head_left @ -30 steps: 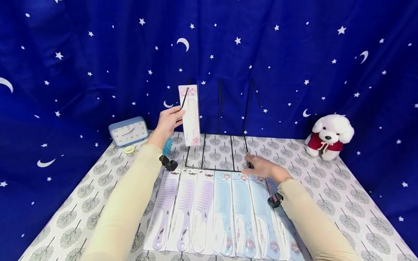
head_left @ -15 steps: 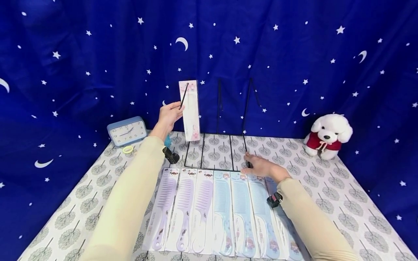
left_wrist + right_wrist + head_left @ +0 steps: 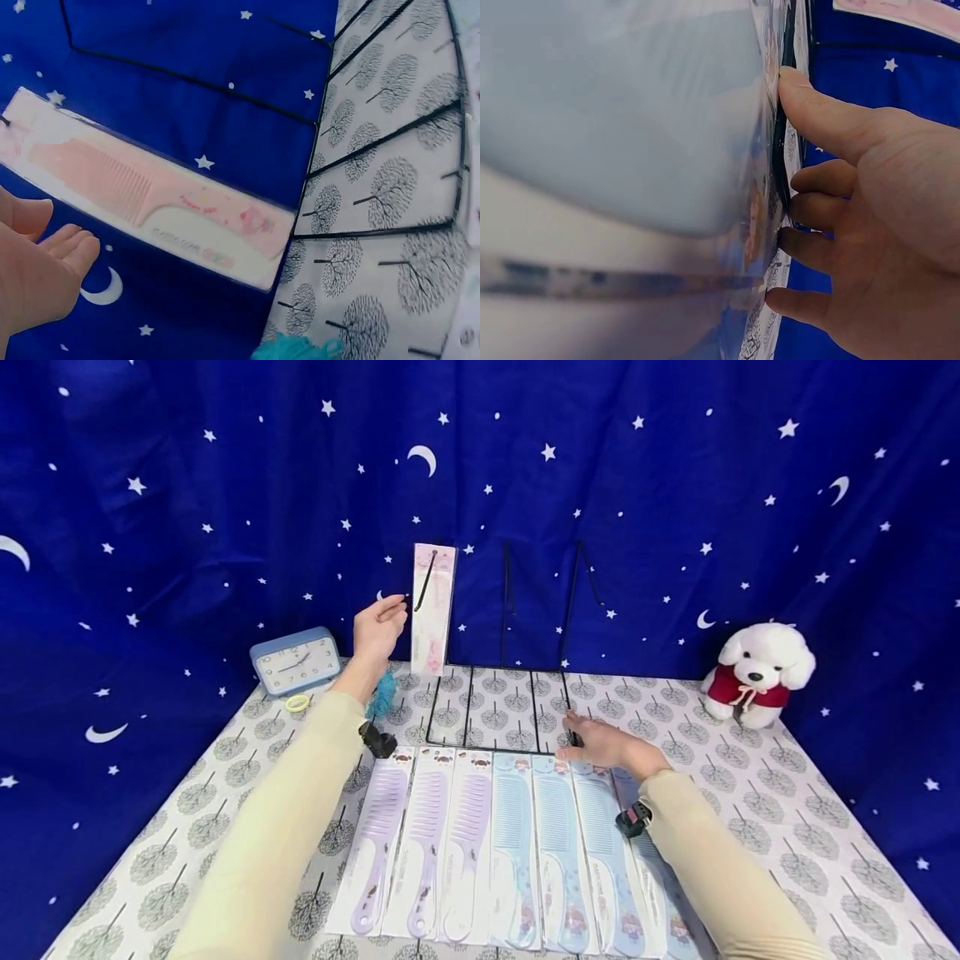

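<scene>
A pink comb in a clear-fronted packet (image 3: 432,639) hangs from the left hook of a black wire rack (image 3: 480,748). Beside it, a little to the left, my left hand (image 3: 379,631) is held up with relaxed fingers, apart from the packet. In the left wrist view the packaged comb (image 3: 187,199) lies slantwise just beyond the fingertips. My right hand (image 3: 603,747) rests at the front right corner of the rack's base, thumb and fingertips touching down there. Packaged purple combs (image 3: 425,852) and packaged blue combs (image 3: 555,852) lie in a row in front of the rack.
At the back left stand a blue clock (image 3: 295,662) and a pale yellow ring (image 3: 297,702). Something turquoise and fluffy (image 3: 383,693) sits behind the left wrist. A white plush dog (image 3: 759,675) is at the back right, before a blue curtain (image 3: 645,510).
My left hand has let go of the packaged pink comb and drawn back to the left. The packet now hangs from the hook by itself. My right hand has stayed in place.
</scene>
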Demonstrator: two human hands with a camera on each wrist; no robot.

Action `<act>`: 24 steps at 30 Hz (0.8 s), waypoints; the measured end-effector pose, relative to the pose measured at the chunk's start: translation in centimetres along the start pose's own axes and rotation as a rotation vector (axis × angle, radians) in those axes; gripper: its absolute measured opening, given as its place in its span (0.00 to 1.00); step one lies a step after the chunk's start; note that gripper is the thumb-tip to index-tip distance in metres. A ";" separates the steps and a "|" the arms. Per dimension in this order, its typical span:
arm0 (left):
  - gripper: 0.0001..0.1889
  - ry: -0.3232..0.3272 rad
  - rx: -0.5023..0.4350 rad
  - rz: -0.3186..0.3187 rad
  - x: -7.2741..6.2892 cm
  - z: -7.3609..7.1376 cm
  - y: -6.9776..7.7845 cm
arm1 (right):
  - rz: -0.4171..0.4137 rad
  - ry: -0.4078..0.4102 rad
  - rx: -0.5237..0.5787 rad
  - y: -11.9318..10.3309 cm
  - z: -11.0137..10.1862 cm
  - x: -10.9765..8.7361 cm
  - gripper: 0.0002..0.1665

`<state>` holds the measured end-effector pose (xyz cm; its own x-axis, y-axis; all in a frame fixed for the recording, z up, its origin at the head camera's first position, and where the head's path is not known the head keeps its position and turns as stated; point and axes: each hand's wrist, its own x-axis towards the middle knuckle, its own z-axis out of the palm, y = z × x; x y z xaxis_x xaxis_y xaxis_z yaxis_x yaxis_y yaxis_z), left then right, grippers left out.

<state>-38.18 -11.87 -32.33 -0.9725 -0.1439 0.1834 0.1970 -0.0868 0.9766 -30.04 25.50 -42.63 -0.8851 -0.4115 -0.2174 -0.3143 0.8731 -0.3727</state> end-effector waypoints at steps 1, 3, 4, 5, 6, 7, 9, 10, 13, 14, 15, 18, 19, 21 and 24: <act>0.21 -0.016 0.004 -0.001 -0.5 -0.3 0.0 | -0.007 0.000 -0.002 0.0 0.0 0.0 0.51; 0.21 -0.046 0.051 -0.014 -1.9 -1.1 0.1 | -0.010 -0.003 0.000 0.1 0.0 -0.1 0.51; 0.21 -0.067 0.099 -0.018 -2.7 -1.5 0.1 | -0.010 -0.004 0.002 0.1 0.0 -0.1 0.51; 0.21 -0.088 0.154 -0.022 -3.6 -2.1 0.0 | -0.008 -0.008 0.006 0.1 0.0 -0.1 0.51; 0.21 -0.103 0.212 -0.026 -4.5 -2.7 -0.2 | -0.009 -0.009 0.005 0.1 0.0 -0.1 0.51; 0.20 -0.115 0.268 -0.032 -5.3 -3.3 -0.5 | -0.008 -0.009 0.005 0.1 0.0 0.0 0.52; 0.20 -0.133 0.338 -0.060 -6.8 -4.7 -1.2 | -0.003 -0.011 0.003 0.2 0.0 -0.1 0.52; 0.20 -0.149 0.363 -0.074 -7.4 -5.5 -1.6 | 0.000 -0.012 0.005 0.1 0.0 -0.2 0.51; 0.21 -0.203 0.429 -0.140 -8.8 -7.7 -2.9 | -0.002 -0.014 0.005 0.2 0.0 -0.3 0.51; 0.22 -0.242 0.448 -0.166 -9.3 -8.4 -3.1 | -0.001 -0.016 0.008 0.2 0.0 -0.4 0.51; 0.24 -0.289 0.478 -0.186 -9.8 -8.9 -3.2 | 0.001 -0.015 0.011 0.2 0.0 -0.4 0.51; 0.29 -0.437 0.564 -0.240 -11.6 -9.8 -3.3 | 0.004 -0.010 0.012 0.2 0.1 -0.3 0.51; 0.30 -0.481 0.590 -0.249 -12.3 -9.9 -3.2 | 0.003 -0.008 0.014 0.2 0.1 -0.3 0.51; 0.33 -0.539 0.679 -0.236 -13.8 -9.8 -3.1 | 0.004 -0.005 0.015 0.2 0.1 -0.2 0.51; 0.39 -0.562 0.883 -0.171 -15.8 -9.5 -2.9 | 0.001 -0.006 0.012 0.3 0.1 -0.1 0.51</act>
<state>-22.19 -18.69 -39.13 -0.9411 0.2986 -0.1590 0.1110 0.7164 0.6888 -30.01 25.81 -42.77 -0.8833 -0.4122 -0.2234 -0.3093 0.8703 -0.3833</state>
